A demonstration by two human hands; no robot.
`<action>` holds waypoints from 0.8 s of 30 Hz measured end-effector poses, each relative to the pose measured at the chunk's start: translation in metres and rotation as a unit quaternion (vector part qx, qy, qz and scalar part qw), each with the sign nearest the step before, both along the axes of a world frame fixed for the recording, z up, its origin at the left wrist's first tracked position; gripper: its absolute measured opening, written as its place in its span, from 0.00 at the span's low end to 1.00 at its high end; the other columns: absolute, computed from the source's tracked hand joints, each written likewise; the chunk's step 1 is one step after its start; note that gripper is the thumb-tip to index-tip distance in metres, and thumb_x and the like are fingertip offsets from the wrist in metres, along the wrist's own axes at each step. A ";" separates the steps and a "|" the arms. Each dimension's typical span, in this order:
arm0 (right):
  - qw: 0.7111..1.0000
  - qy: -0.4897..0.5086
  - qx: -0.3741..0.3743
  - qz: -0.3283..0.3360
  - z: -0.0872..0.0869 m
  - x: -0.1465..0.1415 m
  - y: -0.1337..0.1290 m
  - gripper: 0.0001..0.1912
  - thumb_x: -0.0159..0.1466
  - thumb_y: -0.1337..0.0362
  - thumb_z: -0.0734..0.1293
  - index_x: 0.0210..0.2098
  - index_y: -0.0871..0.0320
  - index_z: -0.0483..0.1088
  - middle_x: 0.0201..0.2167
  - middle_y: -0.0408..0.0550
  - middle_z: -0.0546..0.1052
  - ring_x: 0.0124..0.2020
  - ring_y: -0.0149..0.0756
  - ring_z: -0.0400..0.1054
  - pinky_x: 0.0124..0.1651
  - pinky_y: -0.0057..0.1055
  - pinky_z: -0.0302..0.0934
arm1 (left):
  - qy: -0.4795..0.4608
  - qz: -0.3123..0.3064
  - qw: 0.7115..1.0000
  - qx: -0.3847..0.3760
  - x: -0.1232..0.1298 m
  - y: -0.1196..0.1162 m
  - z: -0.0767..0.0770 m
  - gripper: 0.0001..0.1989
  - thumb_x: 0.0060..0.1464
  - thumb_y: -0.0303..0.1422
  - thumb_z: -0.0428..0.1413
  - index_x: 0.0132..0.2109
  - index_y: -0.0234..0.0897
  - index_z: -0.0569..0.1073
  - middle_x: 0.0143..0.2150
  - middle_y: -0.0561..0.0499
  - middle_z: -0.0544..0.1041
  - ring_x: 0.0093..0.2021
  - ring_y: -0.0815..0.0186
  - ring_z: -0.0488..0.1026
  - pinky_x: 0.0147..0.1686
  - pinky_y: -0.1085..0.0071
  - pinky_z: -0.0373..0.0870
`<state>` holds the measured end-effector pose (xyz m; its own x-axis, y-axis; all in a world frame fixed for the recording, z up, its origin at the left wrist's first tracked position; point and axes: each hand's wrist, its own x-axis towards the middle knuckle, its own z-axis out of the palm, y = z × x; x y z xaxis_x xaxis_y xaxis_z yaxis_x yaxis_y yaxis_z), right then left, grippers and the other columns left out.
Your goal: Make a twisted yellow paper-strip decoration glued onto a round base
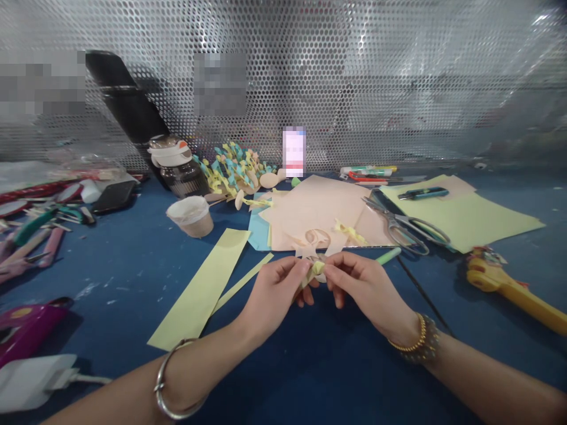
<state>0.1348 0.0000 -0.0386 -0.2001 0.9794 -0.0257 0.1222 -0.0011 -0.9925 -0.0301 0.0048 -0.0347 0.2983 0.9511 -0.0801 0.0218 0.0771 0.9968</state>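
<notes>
Two hands meet just below the centre of the frame, the left hand (275, 290) and the right hand (368, 284) both pinching a small yellow paper piece (318, 268) between thumb and fingers. It looks nearly weightless, soft and not slippery, likely to crease or tear under a hard squeeze; light fingertips on its opposite edges should serve best. Just beyond, a yellow paper twist (352, 231) lies on peach paper (319, 203).
</notes>
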 end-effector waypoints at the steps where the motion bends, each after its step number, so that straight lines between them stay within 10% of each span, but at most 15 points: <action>1: 1.000 -0.001 -0.001 -0.001 0.000 0.000 0.000 0.11 0.62 0.58 0.64 0.28 0.59 0.68 0.20 0.37 0.68 0.15 0.21 0.62 0.20 0.21 0.58 | -0.008 0.000 1.000 -0.002 0.000 0.000 0.000 0.17 0.59 0.39 0.50 0.28 0.33 0.72 0.19 0.55 0.70 0.19 0.74 0.66 0.21 0.78 0.64; 24: 0.999 -0.038 0.023 -0.004 0.003 0.005 0.002 0.08 0.60 0.61 0.66 0.27 0.59 0.68 0.20 0.37 0.68 0.16 0.23 0.63 0.21 0.23 0.59 | 0.039 0.046 0.998 0.035 -0.001 0.002 0.000 0.09 0.50 0.38 0.58 0.32 0.36 0.76 0.28 0.52 0.74 0.27 0.70 0.67 0.27 0.75 0.63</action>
